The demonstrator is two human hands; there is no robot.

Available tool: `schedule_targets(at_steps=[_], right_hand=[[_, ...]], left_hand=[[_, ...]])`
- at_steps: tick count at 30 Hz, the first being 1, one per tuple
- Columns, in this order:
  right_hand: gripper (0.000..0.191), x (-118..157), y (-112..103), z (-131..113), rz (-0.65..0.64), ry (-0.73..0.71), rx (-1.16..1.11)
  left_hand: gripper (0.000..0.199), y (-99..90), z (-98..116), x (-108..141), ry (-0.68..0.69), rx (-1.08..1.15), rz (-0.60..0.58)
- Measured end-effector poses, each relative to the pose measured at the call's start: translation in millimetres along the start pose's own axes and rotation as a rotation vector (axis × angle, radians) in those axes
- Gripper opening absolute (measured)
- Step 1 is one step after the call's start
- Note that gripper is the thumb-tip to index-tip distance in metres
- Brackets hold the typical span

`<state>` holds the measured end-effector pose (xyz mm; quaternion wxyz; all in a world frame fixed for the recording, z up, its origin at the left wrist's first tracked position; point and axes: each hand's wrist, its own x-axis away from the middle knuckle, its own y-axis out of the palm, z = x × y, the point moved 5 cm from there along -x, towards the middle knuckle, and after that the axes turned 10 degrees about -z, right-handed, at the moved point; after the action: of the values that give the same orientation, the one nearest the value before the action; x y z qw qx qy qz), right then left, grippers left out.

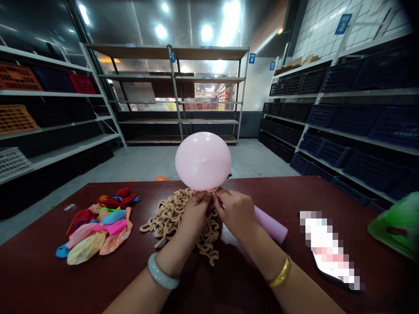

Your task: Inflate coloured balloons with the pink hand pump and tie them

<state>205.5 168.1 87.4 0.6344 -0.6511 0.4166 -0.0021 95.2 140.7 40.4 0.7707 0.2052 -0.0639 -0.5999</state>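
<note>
An inflated pale pink balloon (pixel 203 161) stands upright above the middle of the table. Just under it, my left hand (pixel 197 211) and my right hand (pixel 234 211) meet with pinched fingers at the balloon's neck. The fingertips hide most of the neck, and whether it is knotted cannot be seen. A heap of tan, looped cord (pixel 166 218) lies beneath and beside my left hand; a bit of it appears near the fingertips. Behind my right wrist lies a lilac cylinder (pixel 271 224), partly covered by the arm.
Several uninflated coloured balloons (pixel 94 229) are piled at the left of the dark red table (pixel 127 283). To the right lie a phone-like object (pixel 330 250), blurred out, and a green bag (pixel 397 226). Shelves with crates (pixel 347 122) line the sides.
</note>
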Motion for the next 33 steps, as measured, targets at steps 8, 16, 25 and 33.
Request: schedule_targets(at_steps=[8,16,25,33], right_hand=[[0.017,-1.5,-1.9,3.5,0.023,0.054,-0.018],[0.019,0.1,-2.7,-3.0,0.042,-0.086,-0.065],[0.015,1.5,-2.1,-3.7,0.119,-0.116,-0.175],[0.017,4.6,4.4,-13.8,0.137,-0.193,-0.161]], left_hand=[[0.018,-6.9,-2.7,-1.4,0.014,-0.052,-0.012],[0.021,-10.2,-5.7,-3.4,0.066,-0.070,-0.046],[0.018,-4.4,-0.7,-0.5,0.034,0.077,-0.005],[0.016,3.5,3.6,4.8,0.011,0.259,0.043]])
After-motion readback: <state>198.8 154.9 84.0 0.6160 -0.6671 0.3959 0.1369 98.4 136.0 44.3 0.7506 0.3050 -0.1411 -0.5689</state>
